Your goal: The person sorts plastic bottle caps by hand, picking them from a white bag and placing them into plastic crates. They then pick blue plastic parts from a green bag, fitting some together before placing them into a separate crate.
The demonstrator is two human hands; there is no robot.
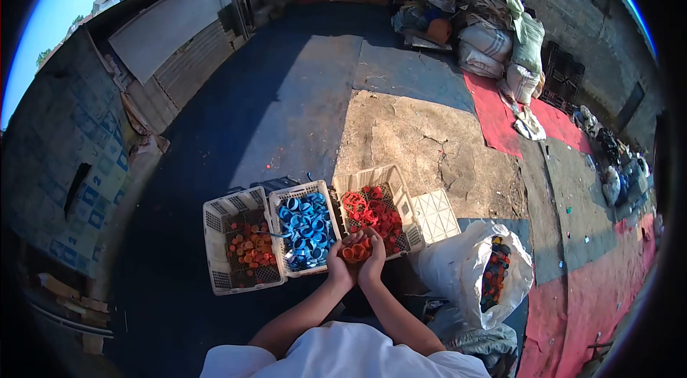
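Observation:
My left hand (339, 267) and my right hand (373, 268) are cupped together, palms up, around several orange-red plastic caps (356, 253). They are over the near edge of a whitish plastic crate (410, 215) with red plastic caps and rings (387, 222) inside. Left of it, a middle crate (275, 233) is filled with blue plastic caps and rings (308, 226). The leftmost crate (215, 236) has orange caps (253, 248) scattered over its floor. My palms and part of the held caps' undersides are hidden.
A white sack (445, 261) of mixed-colour caps (495, 274) stands open at my right. Behind it is a pale slatted plastic panel (434, 215). Stuffed sacks (486, 45) are piled at the back right. Dark mats (286, 113) and red mats (494, 117) cover the ground.

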